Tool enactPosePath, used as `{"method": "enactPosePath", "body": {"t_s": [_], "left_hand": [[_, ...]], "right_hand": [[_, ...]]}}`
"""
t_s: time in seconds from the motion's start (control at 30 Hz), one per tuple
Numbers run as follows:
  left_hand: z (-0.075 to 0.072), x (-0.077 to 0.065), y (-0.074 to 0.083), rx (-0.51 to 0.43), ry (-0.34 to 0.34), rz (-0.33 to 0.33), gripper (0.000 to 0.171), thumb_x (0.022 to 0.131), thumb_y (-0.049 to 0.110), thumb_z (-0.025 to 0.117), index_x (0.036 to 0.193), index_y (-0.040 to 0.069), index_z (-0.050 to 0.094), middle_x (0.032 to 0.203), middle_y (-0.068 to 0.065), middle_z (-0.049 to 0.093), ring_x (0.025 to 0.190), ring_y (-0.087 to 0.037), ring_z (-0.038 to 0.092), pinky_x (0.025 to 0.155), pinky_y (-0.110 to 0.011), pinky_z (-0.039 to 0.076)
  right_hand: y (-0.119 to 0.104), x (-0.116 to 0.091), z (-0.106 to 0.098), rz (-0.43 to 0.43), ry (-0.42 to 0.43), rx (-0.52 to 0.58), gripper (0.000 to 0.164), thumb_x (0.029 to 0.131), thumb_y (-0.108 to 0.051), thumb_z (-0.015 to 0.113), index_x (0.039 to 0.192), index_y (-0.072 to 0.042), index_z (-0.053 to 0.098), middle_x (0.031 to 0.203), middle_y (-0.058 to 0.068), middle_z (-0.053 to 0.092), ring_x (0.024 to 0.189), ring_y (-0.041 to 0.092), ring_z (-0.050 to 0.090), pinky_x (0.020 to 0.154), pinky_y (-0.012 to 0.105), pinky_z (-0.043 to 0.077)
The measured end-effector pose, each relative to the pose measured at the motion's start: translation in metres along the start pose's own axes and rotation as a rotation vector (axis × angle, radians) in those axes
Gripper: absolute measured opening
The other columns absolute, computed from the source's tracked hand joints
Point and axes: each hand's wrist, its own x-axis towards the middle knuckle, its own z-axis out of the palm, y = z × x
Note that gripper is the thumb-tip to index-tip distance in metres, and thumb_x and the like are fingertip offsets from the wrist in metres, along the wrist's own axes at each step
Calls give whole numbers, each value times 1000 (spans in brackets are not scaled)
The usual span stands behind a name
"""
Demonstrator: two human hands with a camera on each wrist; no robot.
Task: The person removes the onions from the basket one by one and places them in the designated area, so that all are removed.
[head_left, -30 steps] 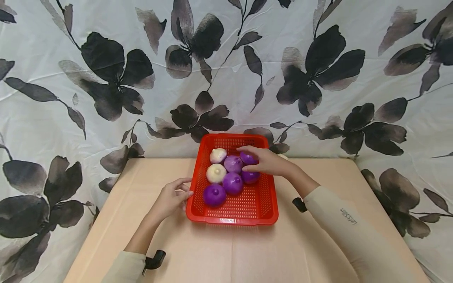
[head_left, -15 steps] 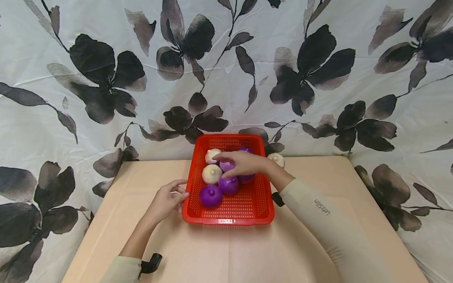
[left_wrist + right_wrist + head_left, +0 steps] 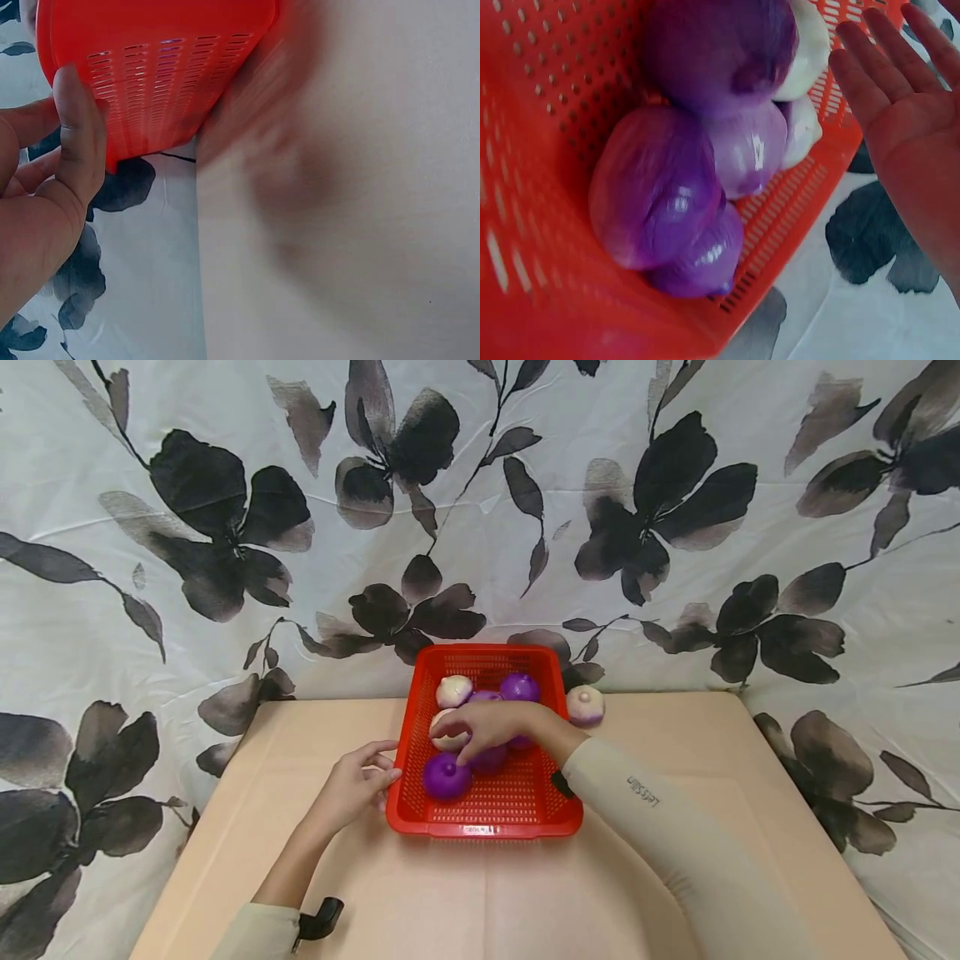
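Observation:
A red perforated plastic basket [image 3: 540, 802] holds several onions. One purple onion [image 3: 447, 777] sits at the near left, another purple onion [image 3: 520, 687] at the back right, and a white onion [image 3: 454, 691] at the back left. My right hand [image 3: 491, 724] hovers over the left middle of the basket, partly hiding a second white onion [image 3: 444, 739]. In the right wrist view that hand's fingers [image 3: 889, 56] are extended and hold nothing. My left hand [image 3: 356, 785] is at the basket's left side, its thumb [image 3: 79, 127] touching or very near the wall.
One pale onion [image 3: 585, 705] with a purplish underside lies outside the basket, beside its back right. The basket stands on a light wooden-coloured table [image 3: 675, 777]. A floral cloth [image 3: 465, 485] hangs right behind the table's far edge.
My right hand has moved left and nearer across the onions, from the right purple ones to above the white one. The back right purple onion is uncovered. My left hand stays at the basket.

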Motion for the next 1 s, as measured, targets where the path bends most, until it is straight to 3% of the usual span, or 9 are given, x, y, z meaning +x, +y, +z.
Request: {"method": "enactPosePath", "body": {"t_s": [0.2, 0.33, 0.57, 0.8, 1.0], "left_hand": [[0, 0, 1, 6, 2, 9, 49, 96, -1, 69, 143, -4, 53, 100, -23, 64, 57, -16, 62, 52, -35, 62], [0, 1, 3, 5, 4, 7, 50, 96, 0, 69, 143, -3, 53, 101, -23, 65, 57, -17, 62, 52, -34, 61], [-1, 1, 3, 4, 8, 0, 50, 96, 0, 69, 143, -3, 53, 100, -22, 65, 58, -20, 63, 53, -36, 62], [0, 1, -1, 1, 2, -3, 49, 96, -1, 69, 143, -3, 54, 99, -21, 65, 57, -16, 62, 55, -44, 63], [1, 0, -1, 1, 8, -8, 49, 96, -1, 69, 143, -3, 54, 99, -20, 65, 58, -16, 63, 52, -34, 62]], "right_hand": [[0, 12, 7, 50, -58, 95, 68, 91, -11, 78, 152, -7, 49, 155, 14, 51, 147, 36, 46, 118, 50, 44], [2, 17, 11, 66, -47, 95, 65, 92, -9, 77, 151, -6, 50, 153, 16, 53, 145, 37, 48, 119, 50, 44], [5, 24, 19, 74, -9, -19, 62, 91, -9, 77, 149, -9, 54, 148, 14, 59, 138, 32, 56, 116, 45, 48], [7, 28, 30, 112, 17, -72, 61, 87, -10, 82, 144, -17, 60, 133, 3, 67, 120, 18, 64, 106, 37, 56], [5, 30, 38, 126, -11, -130, 59, 87, -17, 84, 142, -23, 63, 132, -1, 68, 118, 15, 63, 109, 40, 54]]}}
